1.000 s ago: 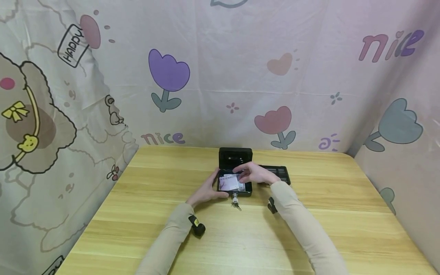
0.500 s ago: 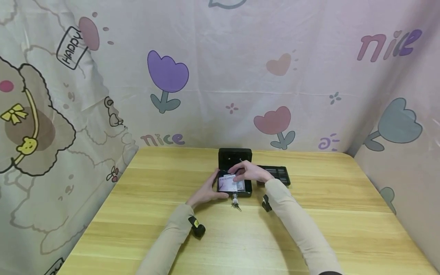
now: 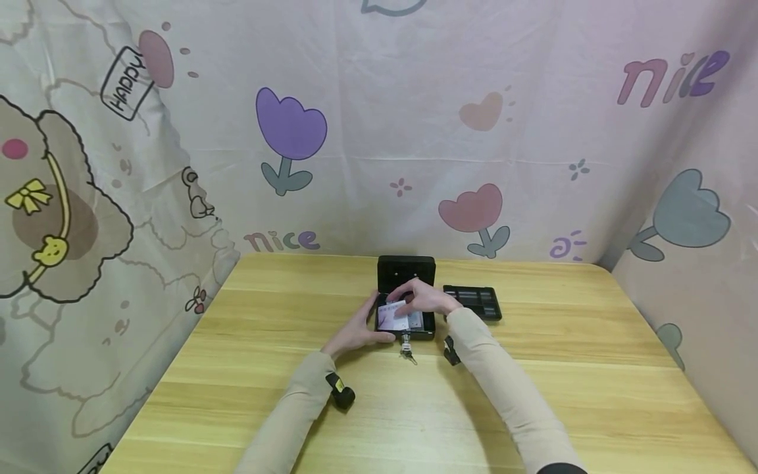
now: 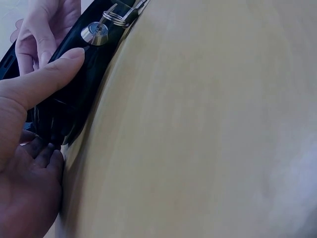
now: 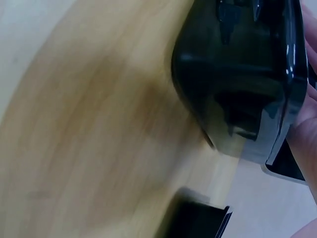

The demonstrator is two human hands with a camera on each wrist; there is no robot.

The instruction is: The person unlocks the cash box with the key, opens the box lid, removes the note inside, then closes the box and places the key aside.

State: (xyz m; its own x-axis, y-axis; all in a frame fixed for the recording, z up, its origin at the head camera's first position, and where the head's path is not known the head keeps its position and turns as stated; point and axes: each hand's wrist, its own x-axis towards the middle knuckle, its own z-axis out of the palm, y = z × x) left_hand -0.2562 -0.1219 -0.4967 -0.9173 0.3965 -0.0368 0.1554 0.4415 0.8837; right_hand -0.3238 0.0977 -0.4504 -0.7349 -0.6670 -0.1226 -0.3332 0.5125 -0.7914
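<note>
A small black cash box [image 3: 428, 335] stands near the table's back edge with its lid [image 3: 406, 268] up. Pale printed cards or papers [image 3: 391, 320] lie inside. My left hand [image 3: 356, 330] grips the box's left end, thumb along the front wall and fingers at the side. Over the cards is my right hand [image 3: 428, 298], its bent index finger and thumb right at their upper part; whether it pinches one I cannot tell. A key in the lock [image 4: 95, 33] carries a ring, and more keys [image 3: 407, 354] hang onto the table in front.
A black compartment tray [image 3: 482, 303] lies just right of the box. The wooden table [image 3: 284, 283] ends at a printed cloth backdrop [image 3: 367, 131] close behind the box.
My right hand has shifted left across the cards, uncovering more of the tray and of the box's right side. The left hand has kept its hold on the box.
</note>
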